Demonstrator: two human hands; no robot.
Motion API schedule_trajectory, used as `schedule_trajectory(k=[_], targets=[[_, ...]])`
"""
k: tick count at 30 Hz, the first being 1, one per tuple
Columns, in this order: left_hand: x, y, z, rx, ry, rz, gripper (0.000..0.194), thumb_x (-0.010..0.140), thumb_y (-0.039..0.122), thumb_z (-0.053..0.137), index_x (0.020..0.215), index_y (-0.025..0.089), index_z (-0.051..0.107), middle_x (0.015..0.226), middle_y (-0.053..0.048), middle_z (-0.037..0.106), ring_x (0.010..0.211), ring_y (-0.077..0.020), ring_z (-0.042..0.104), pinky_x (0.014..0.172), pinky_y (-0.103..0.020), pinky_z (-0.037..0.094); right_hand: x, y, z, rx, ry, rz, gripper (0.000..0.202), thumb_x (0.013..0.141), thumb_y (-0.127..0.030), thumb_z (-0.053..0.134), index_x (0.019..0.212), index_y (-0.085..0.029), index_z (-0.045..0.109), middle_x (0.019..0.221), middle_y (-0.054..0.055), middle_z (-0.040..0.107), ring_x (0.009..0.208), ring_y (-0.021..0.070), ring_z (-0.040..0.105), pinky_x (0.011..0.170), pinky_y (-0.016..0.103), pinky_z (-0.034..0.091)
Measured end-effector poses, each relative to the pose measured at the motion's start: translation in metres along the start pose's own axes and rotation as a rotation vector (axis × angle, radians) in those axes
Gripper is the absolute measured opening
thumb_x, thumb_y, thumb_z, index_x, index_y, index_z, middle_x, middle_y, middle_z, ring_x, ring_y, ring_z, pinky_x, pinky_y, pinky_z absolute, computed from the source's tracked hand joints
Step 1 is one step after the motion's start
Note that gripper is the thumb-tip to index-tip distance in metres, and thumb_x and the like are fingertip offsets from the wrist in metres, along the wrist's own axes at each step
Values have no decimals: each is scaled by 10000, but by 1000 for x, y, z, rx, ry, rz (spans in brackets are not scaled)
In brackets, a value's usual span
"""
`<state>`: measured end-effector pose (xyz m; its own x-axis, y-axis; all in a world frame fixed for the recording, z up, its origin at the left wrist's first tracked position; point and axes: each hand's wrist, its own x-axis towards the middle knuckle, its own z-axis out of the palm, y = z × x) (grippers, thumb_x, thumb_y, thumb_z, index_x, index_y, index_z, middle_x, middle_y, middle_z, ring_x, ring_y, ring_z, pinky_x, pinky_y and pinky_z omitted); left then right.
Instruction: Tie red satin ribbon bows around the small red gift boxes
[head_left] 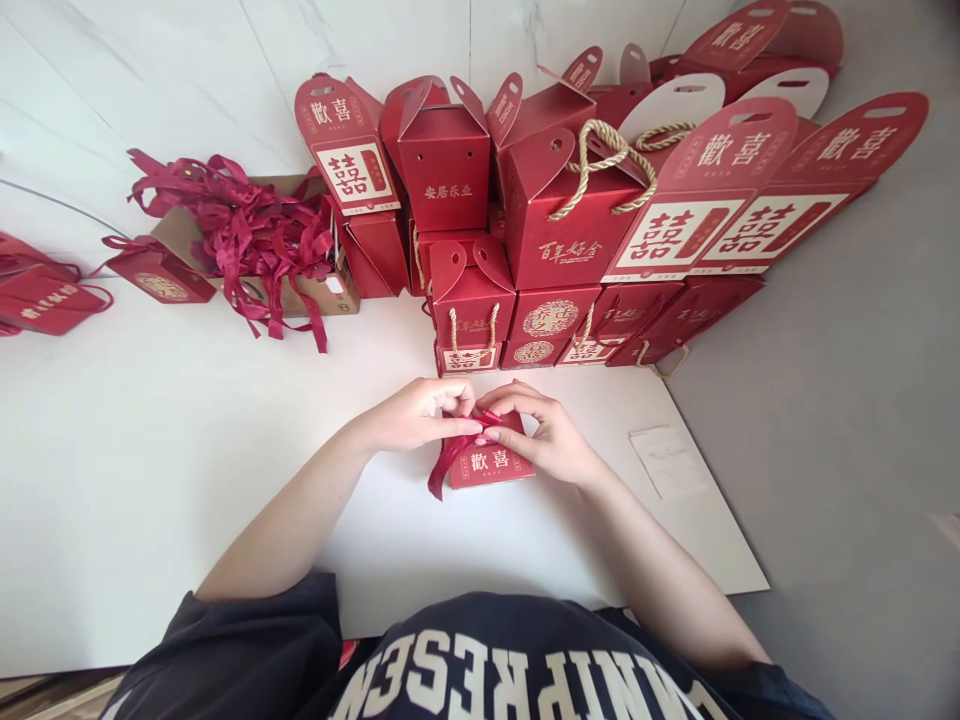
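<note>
On the white table in front of me lies a small red gift box with pale Chinese characters on its near face. A dark red ribbon runs over its top, and one tail hangs down at the box's left side. My left hand pinches the ribbon between thumb and fingers from the left. From the right, my right hand grips the same ribbon, its thumb and fingertips meeting close to the left thumb. The fingers cover part of the ribbon and the box's far side.
Stacked red gift boxes, some with gold rope handles, stand behind my hands to the right. A cardboard box heaped with red ribbons sits at the back left. More red boxes lie far left. The table's right edge slants nearby.
</note>
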<state>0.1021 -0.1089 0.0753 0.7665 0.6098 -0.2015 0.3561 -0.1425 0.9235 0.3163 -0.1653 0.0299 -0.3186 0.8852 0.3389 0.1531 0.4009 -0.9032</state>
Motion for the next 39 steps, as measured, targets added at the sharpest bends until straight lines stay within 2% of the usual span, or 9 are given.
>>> schedule_trajectory(k=[5, 7, 11, 17, 21, 27, 31, 36, 39], targets=[[1, 0, 0, -118, -44, -10, 203, 865, 321, 605, 818, 173, 473, 812, -22, 631, 803, -157, 620, 701, -278, 445, 0, 12, 2, -74, 80, -153, 35, 851, -212, 690, 843, -247, 690, 842, 12, 686, 865, 172, 645, 1060, 461, 374], [2, 1, 1, -166, -59, -7, 197, 877, 309, 588, 815, 175, 458, 831, -23, 632, 804, -148, 611, 714, -279, 442, 0, 12, -2, -142, 29, -212, 61, 864, -200, 676, 851, -256, 696, 829, -8, 686, 816, 147, 646, 1118, 476, 303], [2, 3, 4, -134, 1, -19, 207, 873, 316, 586, 799, 175, 453, 767, 14, 566, 683, -106, 528, 649, -259, 402, 0, 9, -10, -274, -82, -282, 102, 901, -200, 625, 909, -267, 702, 882, -3, 689, 856, 132, 647, 1131, 459, 293], [1, 4, 10, -35, 57, 1, 296, 733, 309, 739, 781, 174, 480, 737, 35, 549, 705, -113, 546, 668, -256, 421, 2, 2, -14, -327, -124, -285, 126, 919, -197, 577, 922, -261, 685, 917, 14, 695, 900, 154, 647, 1121, 464, 308], [-2, 10, 14, 46, 88, 16, 194, 764, 244, 687, 803, 176, 510, 782, 21, 584, 743, -123, 578, 685, -260, 446, 3, -3, -12, -242, -146, -219, 62, 891, -216, 609, 920, -258, 644, 972, 35, 697, 968, 196, 637, 1095, 469, 346], [-11, 24, 25, 394, 228, 110, 80, 805, 188, 619, 810, 191, 539, 786, 31, 604, 722, -120, 596, 806, -305, 470, 1, 0, -6, -167, -105, -101, 106, 850, -203, 632, 934, -255, 594, 937, 17, 680, 924, 197, 634, 1136, 520, 292], [-15, 22, 40, 600, 376, 201, 118, 799, 107, 572, 861, 200, 537, 792, 18, 616, 721, -136, 598, 716, -275, 478, 0, 1, -4, -150, -91, -83, 156, 824, -167, 627, 936, -250, 556, 882, -16, 659, 798, 157, 634, 1169, 502, 253], [-15, 14, 56, 987, 503, 310, 150, 836, 57, 484, 865, 189, 549, 785, -5, 609, 702, -163, 571, 742, -317, 479, 0, -1, -3, -163, -89, -82, 158, 821, -153, 620, 910, -241, 524, 865, -28, 643, 782, 140, 631, 1181, 485, 237], [-12, 7, 57, 983, 532, 326, 132, 856, 76, 466, 824, 180, 541, 813, -24, 576, 693, -149, 560, 669, -279, 476, 0, -4, -5, -153, -102, -80, 127, 838, -172, 626, 901, -244, 542, 867, -20, 649, 810, 151, 628, 1170, 493, 248]])
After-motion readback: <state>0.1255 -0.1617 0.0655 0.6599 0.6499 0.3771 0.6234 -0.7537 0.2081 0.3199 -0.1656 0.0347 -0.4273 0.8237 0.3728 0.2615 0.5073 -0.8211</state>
